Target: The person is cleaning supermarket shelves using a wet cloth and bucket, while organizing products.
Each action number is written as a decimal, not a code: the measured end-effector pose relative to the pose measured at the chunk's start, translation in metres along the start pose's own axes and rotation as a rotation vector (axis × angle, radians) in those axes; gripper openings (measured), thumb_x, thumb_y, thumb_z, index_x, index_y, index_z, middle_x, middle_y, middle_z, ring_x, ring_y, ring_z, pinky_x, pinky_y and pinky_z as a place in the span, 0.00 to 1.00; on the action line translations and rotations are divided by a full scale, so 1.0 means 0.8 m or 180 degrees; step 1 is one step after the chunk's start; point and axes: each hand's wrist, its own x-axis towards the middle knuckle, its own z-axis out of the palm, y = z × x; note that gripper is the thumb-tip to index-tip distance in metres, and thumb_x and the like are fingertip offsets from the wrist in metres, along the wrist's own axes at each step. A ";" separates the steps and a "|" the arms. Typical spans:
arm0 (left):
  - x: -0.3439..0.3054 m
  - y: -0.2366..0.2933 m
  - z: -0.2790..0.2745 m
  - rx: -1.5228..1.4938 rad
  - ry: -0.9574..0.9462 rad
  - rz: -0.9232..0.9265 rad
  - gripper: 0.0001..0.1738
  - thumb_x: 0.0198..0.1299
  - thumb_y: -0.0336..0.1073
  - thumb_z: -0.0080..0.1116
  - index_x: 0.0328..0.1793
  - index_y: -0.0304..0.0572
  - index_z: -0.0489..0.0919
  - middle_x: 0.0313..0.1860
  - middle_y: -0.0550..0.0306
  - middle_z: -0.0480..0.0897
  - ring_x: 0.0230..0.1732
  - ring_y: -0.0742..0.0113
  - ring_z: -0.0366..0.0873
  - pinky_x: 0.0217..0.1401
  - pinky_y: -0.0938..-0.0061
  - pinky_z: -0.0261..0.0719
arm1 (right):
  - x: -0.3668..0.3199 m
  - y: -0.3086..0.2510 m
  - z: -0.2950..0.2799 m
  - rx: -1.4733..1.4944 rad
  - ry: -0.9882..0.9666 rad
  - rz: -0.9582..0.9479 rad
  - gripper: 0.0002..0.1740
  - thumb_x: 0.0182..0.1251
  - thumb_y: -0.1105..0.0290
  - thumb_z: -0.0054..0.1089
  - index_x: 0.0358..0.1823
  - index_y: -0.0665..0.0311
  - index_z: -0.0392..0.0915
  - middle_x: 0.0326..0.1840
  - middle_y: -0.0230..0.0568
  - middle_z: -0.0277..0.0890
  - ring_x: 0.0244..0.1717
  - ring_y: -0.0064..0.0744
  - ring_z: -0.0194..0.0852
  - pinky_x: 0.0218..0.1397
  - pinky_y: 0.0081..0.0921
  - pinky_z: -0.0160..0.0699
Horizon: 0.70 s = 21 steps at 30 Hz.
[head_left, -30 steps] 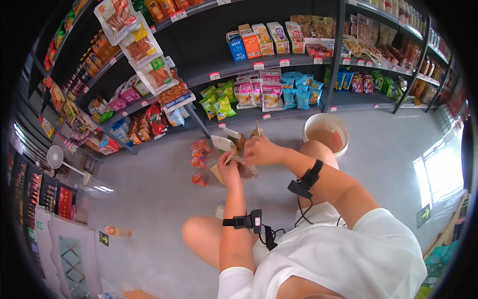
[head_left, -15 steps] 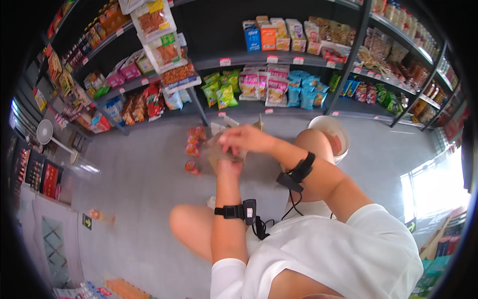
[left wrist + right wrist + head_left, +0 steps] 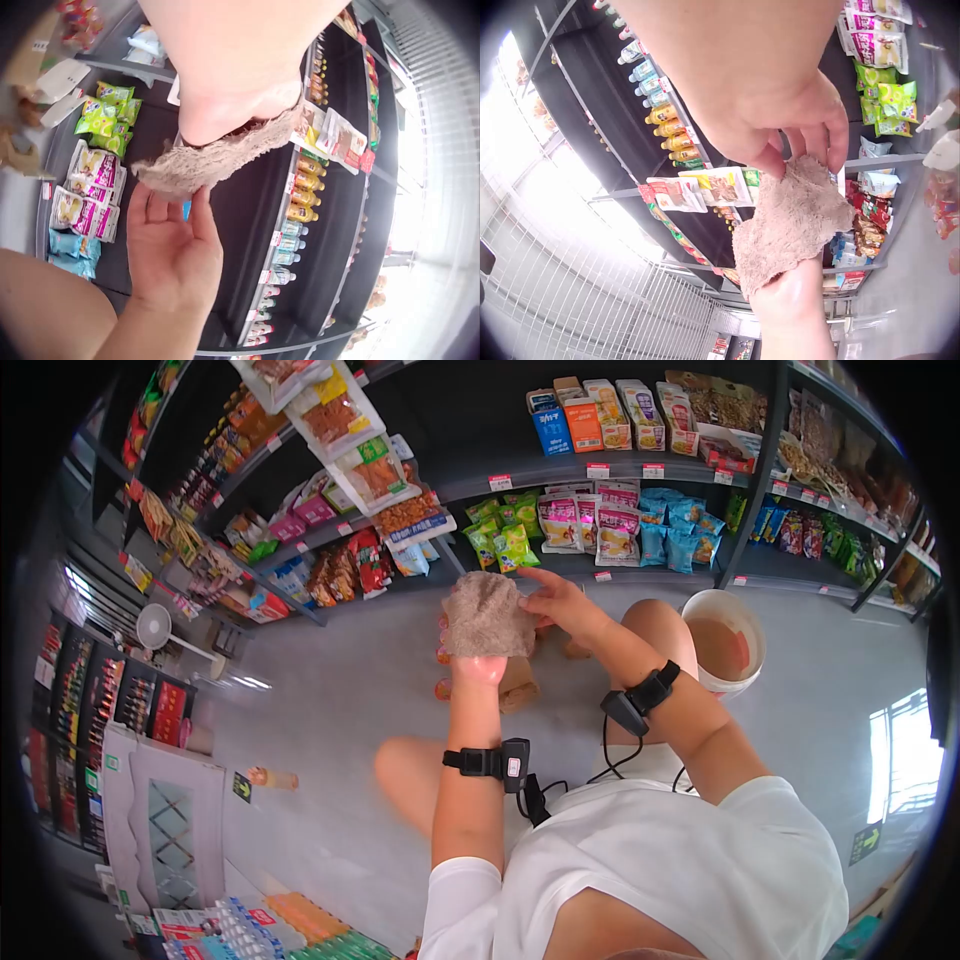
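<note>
Cloth, fuzzy, grey-brown, creased, upper centre of head view, over our left hand; its fingers are hidden, can't tell their state. Our right hand pinches the edge. We'd best tug gently, left palm steady, avoiding bunching.

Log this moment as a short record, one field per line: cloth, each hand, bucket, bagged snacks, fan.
Cloth: fluffy, grayish-brown cloth, held up above the floor
Left hand: left hand under the cloth, its fingers hidden
Right hand: right hand pinches the cloth's edge
Bucket: white bucket on the floor, beside the right knee
Bagged snacks: green bags, pink-and-white bags and blue bags on a low shelf
Fan: white fan, off to the left
</note>
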 end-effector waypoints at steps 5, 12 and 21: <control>0.033 0.019 0.032 0.0674 0.0079 -0.0171 0.25 0.71 0.57 0.41 0.57 0.46 0.74 0.54 0.53 0.79 0.58 0.54 0.76 0.61 0.58 0.74 | 0.019 -0.006 -0.021 0.0199 0.0036 -0.0307 0.22 0.63 0.61 0.65 0.54 0.67 0.78 0.39 0.36 0.79 0.39 0.25 0.74 0.45 0.23 0.74; 0.056 0.043 -0.046 0.0867 0.0316 -0.0066 0.22 0.70 0.51 0.47 0.60 0.45 0.73 0.56 0.54 0.78 0.57 0.57 0.77 0.61 0.59 0.76 | 0.064 0.000 -0.007 -0.0664 -0.0221 -0.0288 0.16 0.58 0.61 0.67 0.34 0.69 0.82 0.34 0.34 0.77 0.36 0.22 0.69 0.44 0.24 0.70; 0.058 0.090 -0.101 0.1532 0.1618 0.0171 0.32 0.66 0.47 0.54 0.74 0.50 0.61 0.69 0.54 0.67 0.63 0.62 0.71 0.63 0.66 0.69 | 0.126 -0.027 0.037 0.2010 -0.0021 0.0128 0.13 0.63 0.66 0.57 0.46 0.64 0.75 0.43 0.39 0.79 0.45 0.31 0.78 0.51 0.29 0.76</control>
